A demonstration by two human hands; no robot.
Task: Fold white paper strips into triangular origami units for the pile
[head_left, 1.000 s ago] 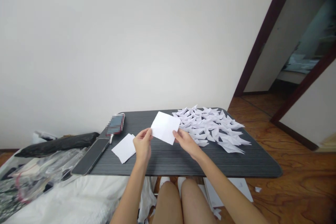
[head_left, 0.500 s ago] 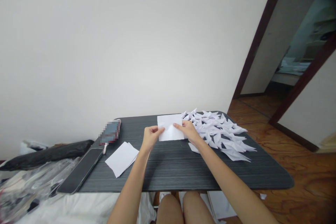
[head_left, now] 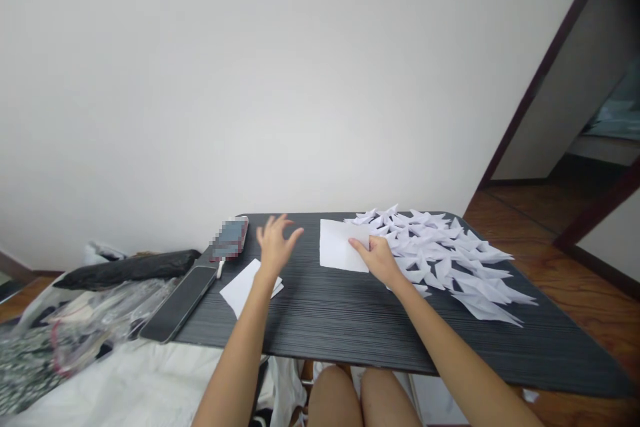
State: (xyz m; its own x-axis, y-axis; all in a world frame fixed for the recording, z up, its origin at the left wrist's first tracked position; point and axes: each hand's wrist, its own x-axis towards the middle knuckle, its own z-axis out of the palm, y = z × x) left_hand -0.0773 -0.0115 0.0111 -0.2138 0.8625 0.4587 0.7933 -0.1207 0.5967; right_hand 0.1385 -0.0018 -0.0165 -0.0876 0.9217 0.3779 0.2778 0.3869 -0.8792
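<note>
My right hand (head_left: 381, 257) pinches a white sheet of paper (head_left: 340, 247) by its right edge, thumb on the near face, holding it up over the dark table (head_left: 320, 327). My left hand (head_left: 276, 243) is lifted in the air, fingers spread and slightly blurred, with nothing in it. Below that hand and to its left lies a small stack of white paper sheets (head_left: 243, 288), partly covered by my left forearm. Right of the held sheet spreads a heap of folded white paper pieces (head_left: 445, 253) with pointed tips.
At the table's left edge lie a dark phone-like slab (head_left: 179, 303) and a pixelated device (head_left: 230, 239) with a white plug (head_left: 221, 268). Farther left are a black bundle (head_left: 130, 271) and clear plastic bags (head_left: 90, 330). A white wall (head_left: 300, 80) rises behind the table.
My left hand has let go of the paper and moved left, its fingers opening. My right hand alone keeps the sheet. The whole view has turned slightly left.
</note>
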